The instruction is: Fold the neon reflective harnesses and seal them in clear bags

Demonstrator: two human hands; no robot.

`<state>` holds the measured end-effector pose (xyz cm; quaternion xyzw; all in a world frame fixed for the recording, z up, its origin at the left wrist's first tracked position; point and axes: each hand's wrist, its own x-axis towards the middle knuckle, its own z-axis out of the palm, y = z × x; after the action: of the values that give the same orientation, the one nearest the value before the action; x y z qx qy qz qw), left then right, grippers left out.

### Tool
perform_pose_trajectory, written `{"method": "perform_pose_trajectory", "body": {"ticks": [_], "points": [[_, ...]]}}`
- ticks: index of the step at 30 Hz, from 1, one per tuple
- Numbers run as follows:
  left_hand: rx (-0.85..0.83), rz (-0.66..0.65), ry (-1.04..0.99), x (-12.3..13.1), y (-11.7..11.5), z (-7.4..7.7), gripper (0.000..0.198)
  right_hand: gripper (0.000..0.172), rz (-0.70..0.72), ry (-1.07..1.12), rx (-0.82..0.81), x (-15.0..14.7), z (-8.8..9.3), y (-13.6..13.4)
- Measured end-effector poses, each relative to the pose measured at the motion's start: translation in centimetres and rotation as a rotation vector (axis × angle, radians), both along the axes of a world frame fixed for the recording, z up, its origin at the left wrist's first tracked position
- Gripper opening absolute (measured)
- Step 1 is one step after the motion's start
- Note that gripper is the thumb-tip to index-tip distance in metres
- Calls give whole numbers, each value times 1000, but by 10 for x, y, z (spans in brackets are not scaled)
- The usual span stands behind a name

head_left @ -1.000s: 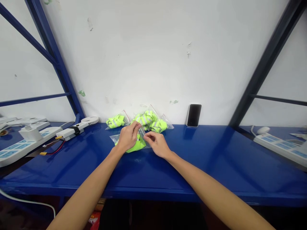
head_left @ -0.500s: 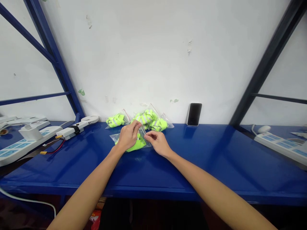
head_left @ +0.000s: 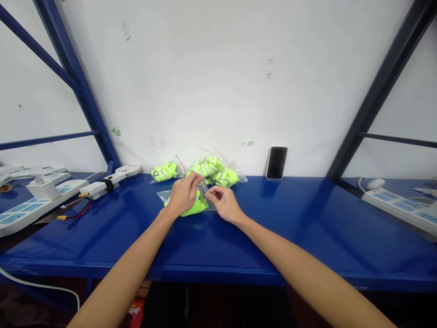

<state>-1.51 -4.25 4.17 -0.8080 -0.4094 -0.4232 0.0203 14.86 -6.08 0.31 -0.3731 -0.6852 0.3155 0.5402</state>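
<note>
A clear zip bag (head_left: pixel 195 207) with folded neon-yellow cloth inside lies on the blue table, partly covered by my hands. My left hand (head_left: pixel 183 193) is closed, its fingers pinching the bag's upper edge. Across from it, my right hand (head_left: pixel 225 202) pinches the same edge at the right end between thumb and fingers. Just behind, against the wall, rest more bags: one neon-yellow bundle (head_left: pixel 164 171) to the left, another with silver stripes (head_left: pixel 209 166) in the middle, and a third (head_left: pixel 227 176) to its right.
A phone (head_left: pixel 276 163) leans on the wall at the back. On the left are a power strip (head_left: pixel 20 214), a white device with wires (head_left: pixel 100 186) and a small fan (head_left: pixel 129 170). Another power strip (head_left: pixel 403 207) lies right. Blue posts (head_left: pixel 82 91) frame the table (head_left: pixel 273 246).
Almost nothing differs. Both hands keep their pinch on the bag's edge, and the bag stays in the same place.
</note>
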Motion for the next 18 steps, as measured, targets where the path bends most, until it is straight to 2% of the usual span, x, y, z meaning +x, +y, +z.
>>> {"method": "perform_pose_trajectory", "body": {"ticks": [7,18], "points": [[-14,-27,-45,-1,-3,2,26,20,94,73,-72,3,1,-1],[-3,-21,-6,0,-3,0,26,19,68,23,-11,4,1,-3]]}}
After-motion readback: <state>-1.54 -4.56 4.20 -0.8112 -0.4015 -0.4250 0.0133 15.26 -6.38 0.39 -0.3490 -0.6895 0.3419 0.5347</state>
